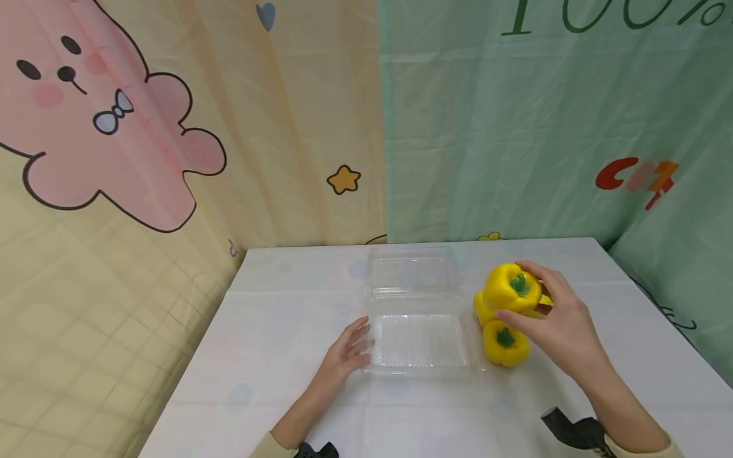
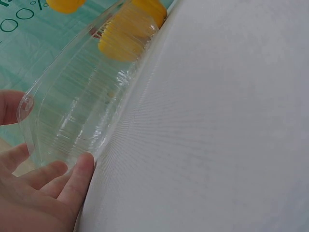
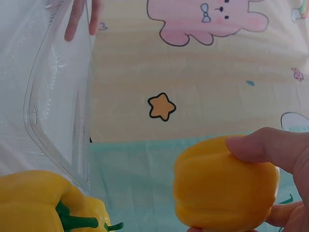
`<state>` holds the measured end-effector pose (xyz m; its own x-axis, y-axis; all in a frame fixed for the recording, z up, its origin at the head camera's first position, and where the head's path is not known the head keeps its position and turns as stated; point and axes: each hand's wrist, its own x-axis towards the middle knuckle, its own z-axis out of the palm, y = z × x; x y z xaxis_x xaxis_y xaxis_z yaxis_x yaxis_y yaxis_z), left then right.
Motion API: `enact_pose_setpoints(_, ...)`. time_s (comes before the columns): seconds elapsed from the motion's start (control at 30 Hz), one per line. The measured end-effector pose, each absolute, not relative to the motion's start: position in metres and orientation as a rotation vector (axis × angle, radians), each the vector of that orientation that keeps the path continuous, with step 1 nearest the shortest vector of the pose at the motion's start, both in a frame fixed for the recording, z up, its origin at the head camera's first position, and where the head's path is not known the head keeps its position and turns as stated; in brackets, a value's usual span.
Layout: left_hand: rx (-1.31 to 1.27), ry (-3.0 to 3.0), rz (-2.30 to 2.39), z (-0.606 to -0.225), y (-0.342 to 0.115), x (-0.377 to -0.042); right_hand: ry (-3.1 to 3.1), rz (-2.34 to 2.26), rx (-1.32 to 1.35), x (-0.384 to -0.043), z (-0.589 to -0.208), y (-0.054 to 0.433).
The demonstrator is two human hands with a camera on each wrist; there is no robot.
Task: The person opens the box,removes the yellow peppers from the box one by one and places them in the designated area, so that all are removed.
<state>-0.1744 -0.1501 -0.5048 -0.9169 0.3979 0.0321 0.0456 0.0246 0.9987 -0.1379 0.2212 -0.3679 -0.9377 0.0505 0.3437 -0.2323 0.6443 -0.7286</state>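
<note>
My right hand (image 1: 564,321) holds a yellow bell pepper (image 1: 504,287) between thumb and fingers, its green stem facing right. In the right wrist view this pepper (image 3: 224,186) is apart from the others. Another yellow bell pepper (image 1: 506,345) sits on the table below it, with more yellow peppers partly hidden behind. Beside them lies a clear plastic clamshell container (image 1: 420,343), its lid (image 1: 413,270) folded back away from me. At the container's left side, my left hand (image 1: 343,356) touches the wall and rim with spread, fairly straight fingers.
A white cloth covers the table (image 1: 275,362). Behind it hang a yellow curtain (image 1: 298,127) with a pink bear print and a green curtain (image 1: 492,140). A black wrist-camera mount (image 1: 575,432) juts from my right wrist.
</note>
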Motion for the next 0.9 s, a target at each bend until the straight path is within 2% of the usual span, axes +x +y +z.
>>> enact_pose_setpoints(0.9,0.462,2.025,1.993,-0.502,-0.152,-0.173,-2.572,1.103,0.032,-0.139,-0.379,0.251)
